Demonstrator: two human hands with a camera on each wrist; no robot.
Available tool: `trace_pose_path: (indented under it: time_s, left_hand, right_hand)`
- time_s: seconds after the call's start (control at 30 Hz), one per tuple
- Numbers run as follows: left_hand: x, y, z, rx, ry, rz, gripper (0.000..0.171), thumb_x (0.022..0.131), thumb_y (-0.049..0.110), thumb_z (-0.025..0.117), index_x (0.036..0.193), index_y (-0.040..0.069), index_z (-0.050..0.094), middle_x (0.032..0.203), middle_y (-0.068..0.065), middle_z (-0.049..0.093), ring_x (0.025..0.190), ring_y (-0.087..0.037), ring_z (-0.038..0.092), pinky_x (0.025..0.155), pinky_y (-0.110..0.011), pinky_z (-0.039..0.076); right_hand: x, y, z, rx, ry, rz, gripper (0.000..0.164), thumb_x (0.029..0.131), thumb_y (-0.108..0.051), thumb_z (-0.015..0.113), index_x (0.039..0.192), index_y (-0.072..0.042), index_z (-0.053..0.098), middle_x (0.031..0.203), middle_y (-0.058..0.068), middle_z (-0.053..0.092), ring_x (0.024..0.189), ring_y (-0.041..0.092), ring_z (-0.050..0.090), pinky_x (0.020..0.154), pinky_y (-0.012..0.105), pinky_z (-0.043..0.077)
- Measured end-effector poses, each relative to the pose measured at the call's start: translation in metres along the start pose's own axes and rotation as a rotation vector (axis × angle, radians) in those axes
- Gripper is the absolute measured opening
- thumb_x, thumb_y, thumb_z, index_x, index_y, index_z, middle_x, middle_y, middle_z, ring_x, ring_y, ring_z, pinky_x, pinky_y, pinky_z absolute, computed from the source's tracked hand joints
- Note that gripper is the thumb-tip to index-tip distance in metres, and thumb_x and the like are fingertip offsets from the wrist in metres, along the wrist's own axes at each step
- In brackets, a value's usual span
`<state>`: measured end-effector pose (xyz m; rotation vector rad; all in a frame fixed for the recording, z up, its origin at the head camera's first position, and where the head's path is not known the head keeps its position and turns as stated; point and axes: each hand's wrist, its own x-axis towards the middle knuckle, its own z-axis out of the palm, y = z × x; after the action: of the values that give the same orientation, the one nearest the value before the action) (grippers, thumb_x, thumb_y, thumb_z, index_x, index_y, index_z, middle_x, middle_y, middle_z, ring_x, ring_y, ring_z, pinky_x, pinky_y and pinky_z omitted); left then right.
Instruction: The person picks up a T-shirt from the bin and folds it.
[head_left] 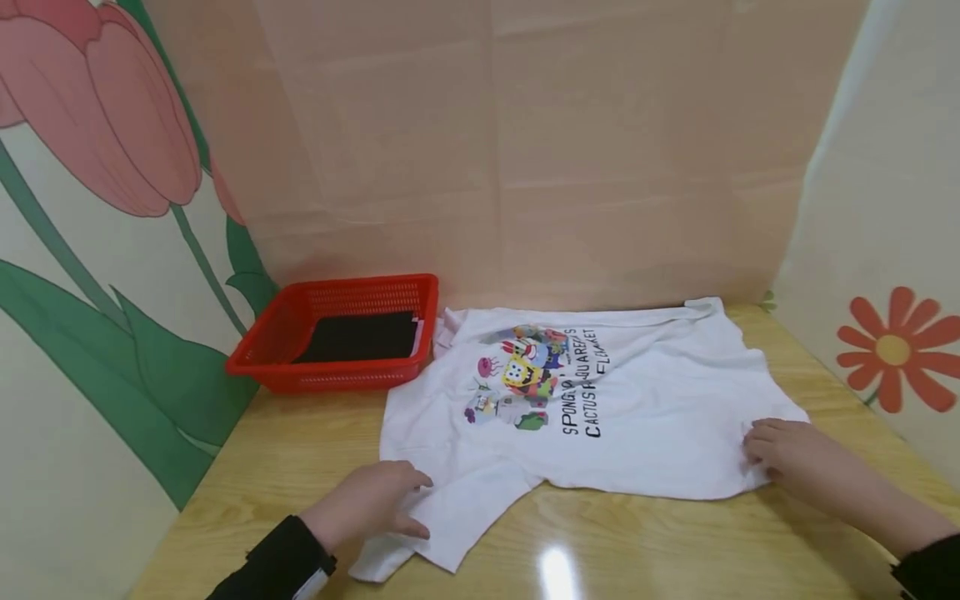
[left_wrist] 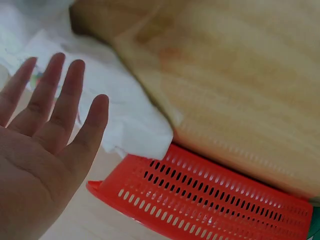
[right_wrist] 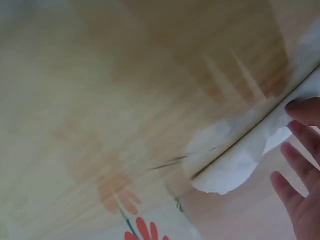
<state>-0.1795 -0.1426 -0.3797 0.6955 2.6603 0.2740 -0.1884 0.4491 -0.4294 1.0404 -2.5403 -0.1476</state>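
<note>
A white T-shirt (head_left: 667, 408) lies spread sideways on the table, with a cartoon print (head_left: 525, 375) and black lettering on its front. Its hem is toward the right, and one sleeve (head_left: 465, 508) points at the near edge. My left hand (head_left: 378, 500) is over that sleeve; the left wrist view shows the fingers of this hand (left_wrist: 45, 135) straight and spread, holding nothing. At the near hem corner, my right hand (head_left: 787, 454) pinches the cloth between thumb and forefinger. The other fingers of the right hand (right_wrist: 302, 165) stand apart in the right wrist view.
A red plastic basket (head_left: 337, 379) with slotted sides stands at the back left, right beside the shirt's collar end. Folded black cloth (head_left: 360, 337) lies inside. A pinkish-brown covering (head_left: 600, 167) rises behind the wooden table (head_left: 300, 450), with flower-painted panels on both sides.
</note>
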Motion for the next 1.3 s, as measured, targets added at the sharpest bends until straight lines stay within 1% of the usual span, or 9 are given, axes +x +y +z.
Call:
trace_pose_path:
  time_s: [0.07, 0.13, 0.3, 0.5, 0.57, 0.7, 0.8, 1.13, 1.3]
  left_hand:
    - [-0.003, 0.001, 0.006, 0.013, -0.001, 0.016, 0.060, 0.068, 0.048, 0.084, 0.120, 0.022, 0.068, 0.099, 0.011, 0.063, 0.085, -0.009, 0.052, 0.086, -0.037, 0.050]
    - [-0.006, 0.003, 0.010, 0.028, 0.008, 0.035, 0.060, 0.067, 0.045, 0.086, 0.120, 0.024, 0.067, 0.097, 0.012, 0.061, 0.085, -0.008, 0.051, 0.084, -0.036, 0.050]
    - [-0.013, 0.008, 0.016, 0.058, 0.012, 0.113, 0.055, 0.069, 0.034, 0.088, 0.119, 0.031, 0.065, 0.106, 0.012, 0.058, 0.090, -0.009, 0.051, 0.087, -0.036, 0.050]
    - [-0.018, 0.014, 0.015, 0.173, 0.172, 0.298, 0.012, 0.087, 0.026, 0.075, 0.099, 0.027, 0.071, 0.106, 0.010, 0.058, 0.093, -0.009, 0.053, 0.084, -0.031, 0.048]
    - [-0.017, 0.018, 0.011, 0.010, 0.184, 0.257, 0.005, 0.093, 0.025, 0.067, 0.096, 0.025, 0.071, 0.099, 0.011, 0.059, 0.090, -0.008, 0.054, 0.080, -0.030, 0.048]
    - [-0.014, 0.029, -0.002, -0.447, 0.212, 0.103, 0.013, 0.100, 0.026, 0.056, 0.098, 0.019, 0.067, 0.083, 0.009, 0.056, 0.079, -0.010, 0.052, 0.070, -0.030, 0.046]
    - [-0.015, 0.043, -0.005, -0.551, 0.272, 0.087, 0.016, 0.102, 0.024, 0.053, 0.099, 0.017, 0.067, 0.080, 0.007, 0.056, 0.076, -0.012, 0.052, 0.067, -0.030, 0.044]
    - [-0.015, 0.084, 0.028, -0.007, 0.137, 0.387, 0.010, 0.096, 0.021, 0.063, 0.103, 0.021, 0.070, 0.086, 0.019, 0.060, 0.075, 0.005, 0.052, 0.072, -0.017, 0.046]
    - [-0.021, 0.079, 0.038, 0.144, 0.065, 0.393, 0.021, 0.080, 0.021, 0.079, 0.099, 0.022, 0.068, 0.080, 0.018, 0.054, 0.071, 0.003, 0.048, 0.061, -0.015, 0.042]
  right_hand:
    - [-0.005, 0.000, -0.004, -0.020, 0.050, 0.002, 0.038, 0.053, -0.013, 0.084, 0.070, -0.026, 0.053, 0.083, -0.004, 0.058, 0.083, 0.027, 0.059, 0.070, 0.048, 0.047]
    - [-0.010, 0.000, -0.009, -0.021, 0.094, 0.026, 0.035, 0.072, -0.036, 0.079, 0.065, -0.027, 0.046, 0.084, -0.001, 0.057, 0.084, 0.031, 0.056, 0.071, 0.050, 0.043]
    - [-0.022, -0.004, -0.021, -0.019, 0.175, 0.063, 0.056, 0.095, -0.068, 0.012, 0.063, -0.031, 0.041, 0.084, -0.001, 0.061, 0.089, 0.034, 0.054, 0.086, 0.042, 0.033]
    - [-0.029, -0.008, -0.028, 0.040, 0.075, 0.080, 0.050, 0.093, -0.064, 0.014, 0.066, -0.037, 0.046, 0.074, -0.026, 0.042, 0.067, 0.002, 0.043, 0.058, 0.029, 0.039]
    - [-0.029, -0.009, -0.029, 0.067, 0.031, 0.092, 0.048, 0.093, -0.064, 0.018, 0.067, -0.035, 0.047, 0.073, -0.026, 0.039, 0.065, -0.001, 0.039, 0.052, 0.028, 0.038]
    - [-0.028, -0.014, -0.032, 0.056, -0.115, 0.184, 0.033, 0.092, -0.042, 0.066, 0.068, -0.030, 0.048, 0.068, -0.022, 0.038, 0.062, 0.001, 0.035, 0.053, 0.029, 0.037]
    - [-0.027, -0.019, -0.035, 0.051, -0.263, 0.272, 0.034, 0.074, -0.017, 0.083, 0.068, -0.026, 0.050, 0.065, -0.017, 0.040, 0.060, 0.005, 0.034, 0.054, 0.030, 0.037]
    - [-0.028, -0.017, -0.033, 0.064, -0.262, 0.293, 0.031, 0.072, -0.015, 0.084, 0.072, -0.025, 0.055, 0.068, -0.017, 0.048, 0.059, 0.005, 0.044, 0.055, 0.032, 0.043]
    - [-0.030, -0.015, -0.033, 0.079, -0.352, 0.366, 0.020, 0.072, -0.014, 0.084, 0.076, -0.021, 0.066, 0.077, -0.013, 0.057, 0.069, 0.012, 0.056, 0.063, 0.037, 0.050]
